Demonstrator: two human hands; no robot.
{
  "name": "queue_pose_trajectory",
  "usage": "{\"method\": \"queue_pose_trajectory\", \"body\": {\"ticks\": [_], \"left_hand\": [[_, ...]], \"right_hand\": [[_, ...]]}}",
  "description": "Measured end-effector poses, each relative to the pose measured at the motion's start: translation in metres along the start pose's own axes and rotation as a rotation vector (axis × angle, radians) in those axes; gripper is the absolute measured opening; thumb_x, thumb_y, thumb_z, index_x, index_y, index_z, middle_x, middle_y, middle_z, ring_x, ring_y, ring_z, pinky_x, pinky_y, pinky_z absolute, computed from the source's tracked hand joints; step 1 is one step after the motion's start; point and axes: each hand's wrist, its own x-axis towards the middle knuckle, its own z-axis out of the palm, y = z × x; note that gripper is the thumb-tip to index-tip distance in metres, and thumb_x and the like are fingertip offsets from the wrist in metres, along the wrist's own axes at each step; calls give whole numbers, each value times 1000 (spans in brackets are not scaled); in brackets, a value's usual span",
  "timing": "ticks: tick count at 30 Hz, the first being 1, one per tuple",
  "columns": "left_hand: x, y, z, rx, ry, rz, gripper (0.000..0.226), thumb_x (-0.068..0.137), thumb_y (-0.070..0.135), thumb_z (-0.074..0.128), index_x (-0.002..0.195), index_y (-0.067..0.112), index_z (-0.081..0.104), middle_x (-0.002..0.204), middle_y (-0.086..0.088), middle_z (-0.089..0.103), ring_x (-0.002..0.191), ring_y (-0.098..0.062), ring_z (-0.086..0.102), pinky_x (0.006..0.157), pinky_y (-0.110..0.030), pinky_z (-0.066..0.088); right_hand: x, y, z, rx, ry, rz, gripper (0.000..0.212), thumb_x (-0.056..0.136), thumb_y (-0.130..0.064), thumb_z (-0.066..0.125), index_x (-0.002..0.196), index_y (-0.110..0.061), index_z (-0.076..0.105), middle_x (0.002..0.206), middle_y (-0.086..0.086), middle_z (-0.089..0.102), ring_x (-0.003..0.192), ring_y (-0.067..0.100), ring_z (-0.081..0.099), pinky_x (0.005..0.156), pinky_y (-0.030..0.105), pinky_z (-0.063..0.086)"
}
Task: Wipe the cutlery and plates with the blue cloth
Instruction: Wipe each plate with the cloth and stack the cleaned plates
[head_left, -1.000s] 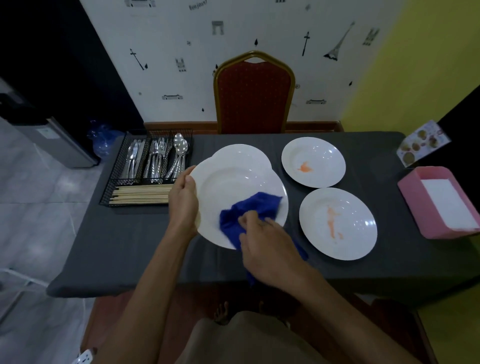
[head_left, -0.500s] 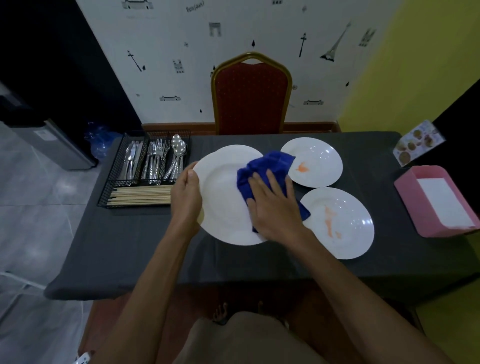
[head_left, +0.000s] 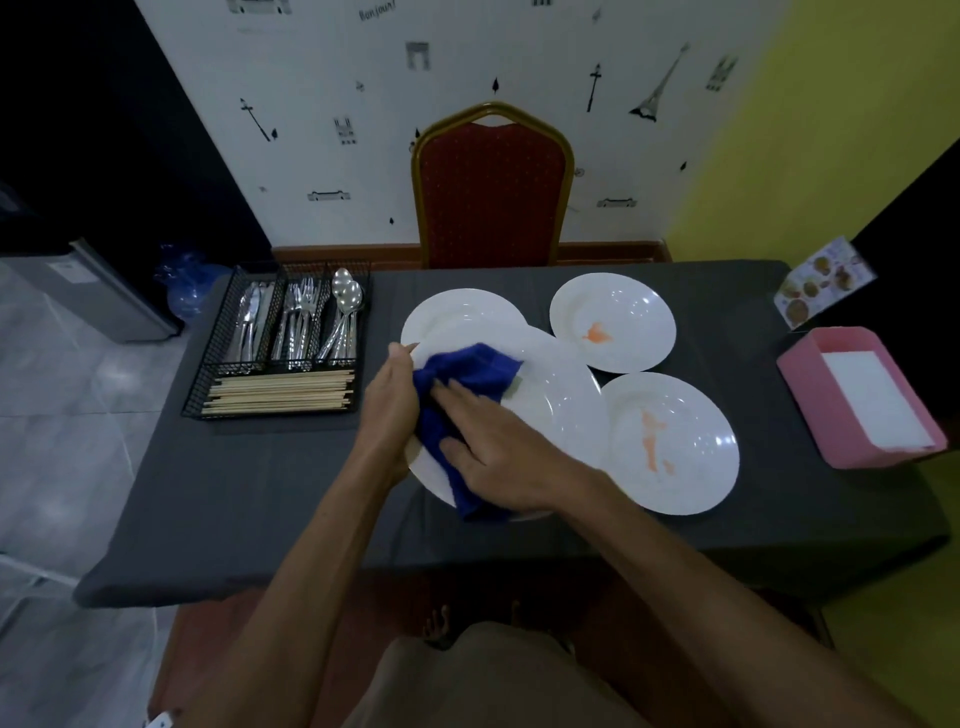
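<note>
The left hand (head_left: 389, 402) grips the held plate (head_left: 563, 410) by its left rim, thumb on top, other fingers hidden beneath. The plate looks tilted off the bench (head_left: 260, 493) and overlaps a back plate (head_left: 457, 314). The right hand (head_left: 501, 454) presses the cloth (head_left: 470, 371) onto its left half, fingers fairly straight and flat. The risks, as I judge them: a hard rub toward the rim could twist the plate out of that one-sided hold, or knock it against the stained plates just beside it, far (head_left: 613, 322) and near (head_left: 670, 441). The cutlery (head_left: 293, 322) sits in its tray (head_left: 200, 384).
</note>
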Motion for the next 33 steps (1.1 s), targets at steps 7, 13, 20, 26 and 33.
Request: {"method": "queue_pose_trajectory", "body": {"ticks": [7,13,20,26,33], "left_hand": [[-10,6,-6,173,-223,86,21,106,28,46,116,33,64,109,0,70,86,-13,70,66,-26,57],[-17,26,-11,328,-383,240,23,106,26,46,113,34,66,105,5,71,93,-8,67,78,-24,56],[-6,50,-14,412,-293,365,29,106,30,44,130,30,60,116,4,62,97,-16,62,74,-32,53],[-9,27,-1,202,-132,416,31,107,27,41,128,33,62,121,9,62,98,-1,62,73,-21,51],[5,50,2,633,-655,215,27,104,32,51,127,35,65,124,14,67,114,-6,63,103,-37,50]], "right_hand": [[33,46,-46,-375,101,-8,74,100,-49,47,160,-23,13,167,-3,17,154,18,12,124,48,2],[31,46,-67,-239,69,57,48,88,-56,65,116,-24,43,112,0,55,96,22,55,85,43,48],[23,63,-62,185,396,237,49,87,-61,66,111,-24,46,102,-9,58,87,10,60,72,27,50],[1,84,-7,706,786,591,51,80,-57,75,107,-18,56,100,-2,67,88,16,66,69,27,52],[-1,75,-47,125,324,280,56,72,-64,78,104,-25,55,94,-7,64,82,11,61,71,32,54]]}}
